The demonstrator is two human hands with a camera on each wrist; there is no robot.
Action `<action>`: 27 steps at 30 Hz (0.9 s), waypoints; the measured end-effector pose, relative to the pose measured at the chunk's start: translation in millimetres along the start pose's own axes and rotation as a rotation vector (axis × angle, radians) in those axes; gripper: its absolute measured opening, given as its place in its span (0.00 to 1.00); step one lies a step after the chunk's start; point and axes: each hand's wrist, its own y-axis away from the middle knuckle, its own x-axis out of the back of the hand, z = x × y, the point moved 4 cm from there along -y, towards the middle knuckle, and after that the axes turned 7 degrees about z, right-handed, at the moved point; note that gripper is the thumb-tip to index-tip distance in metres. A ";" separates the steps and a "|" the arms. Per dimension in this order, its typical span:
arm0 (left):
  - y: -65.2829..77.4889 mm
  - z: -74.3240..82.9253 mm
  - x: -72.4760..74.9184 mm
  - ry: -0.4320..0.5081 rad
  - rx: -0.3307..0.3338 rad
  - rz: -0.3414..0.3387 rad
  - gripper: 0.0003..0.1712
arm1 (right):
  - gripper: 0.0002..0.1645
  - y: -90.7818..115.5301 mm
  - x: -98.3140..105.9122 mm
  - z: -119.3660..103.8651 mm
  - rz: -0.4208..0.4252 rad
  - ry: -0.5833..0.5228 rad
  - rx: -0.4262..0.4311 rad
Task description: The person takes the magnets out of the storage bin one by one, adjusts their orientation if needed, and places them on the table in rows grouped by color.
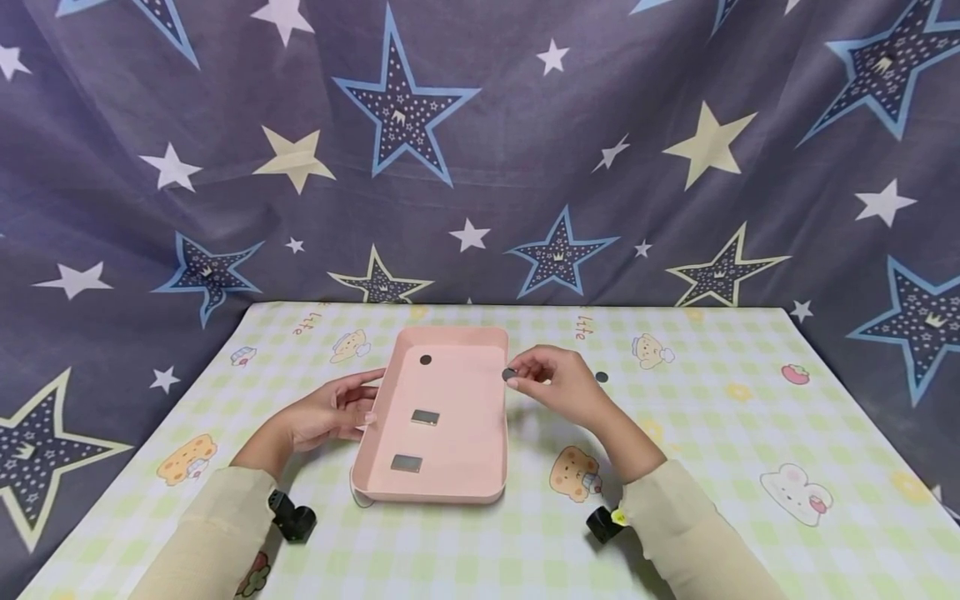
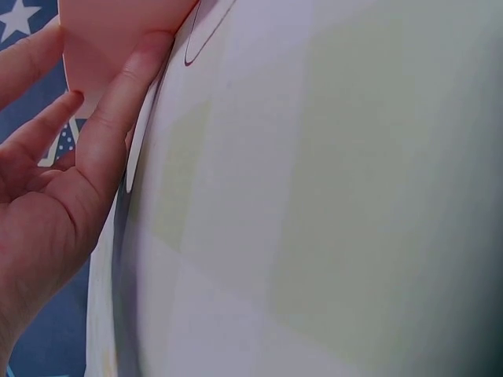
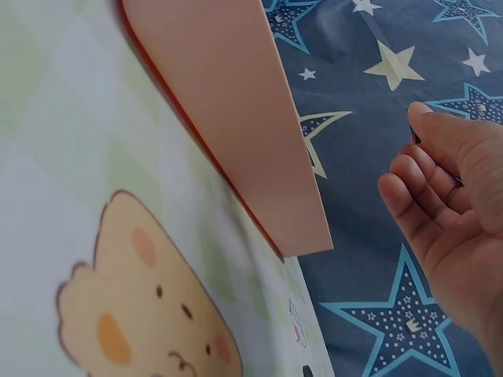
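Note:
A pink rectangular tray (image 1: pixel 465 400) lies on the table in the head view. Inside it are a black disc (image 1: pixel 426 360) near the far end and two flat grey rectangular pieces, one (image 1: pixel 425 417) mid-tray and the other (image 1: pixel 407 463) nearer the front. My left hand (image 1: pixel 330 410) touches the tray's left wall with extended fingers; the left wrist view shows the thumb (image 2: pixel 118 102) against the pink wall. Between thumb and fingertips my right hand (image 1: pixel 558 383) pinches a small black disc (image 1: pixel 509 375) at the tray's right rim. Edge-on, that disc barely shows in the right wrist view.
Another black disc (image 1: pixel 602 377) lies on the checked tablecloth (image 1: pixel 705 433), right of the tray and behind my right wrist. A dark curtain with stars (image 1: pixel 487 150) hangs behind the table. Black cameras (image 1: pixel 294 518) sit at both sleeves.

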 end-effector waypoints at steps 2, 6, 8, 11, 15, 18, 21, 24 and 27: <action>0.2 0.2 -0.3 -0.003 -0.001 -0.002 0.50 | 0.07 1.7 3.7 1.5 0.008 0.006 -0.005; 0.7 0.3 -0.5 -0.002 0.003 -0.002 0.50 | 0.07 4.2 10.5 4.6 0.026 0.026 -0.014; 0.6 0.3 -0.3 -0.002 0.007 -0.003 0.50 | 0.07 5.3 14.0 6.0 0.039 0.033 -0.018; 0.1 0.4 0.2 -0.001 0.014 0.000 0.50 | 0.07 6.9 19.5 7.8 0.066 0.033 -0.040; -0.3 1.0 1.4 -0.007 0.022 0.005 0.50 | 0.08 7.9 26.1 11.1 0.097 0.036 -0.060; -0.3 1.1 1.9 -0.012 0.021 0.005 0.50 | 0.08 7.7 30.4 13.1 0.110 0.052 -0.057; -0.5 0.5 1.7 -0.008 0.023 0.004 0.50 | 0.08 8.0 35.5 14.5 0.123 0.059 -0.055; -0.7 -0.1 1.2 -0.005 0.025 0.004 0.49 | 0.08 8.7 41.6 17.3 0.135 0.054 -0.066; -0.9 -0.4 1.1 -0.003 0.031 0.009 0.49 | 0.09 9.6 49.2 21.8 0.148 0.056 -0.086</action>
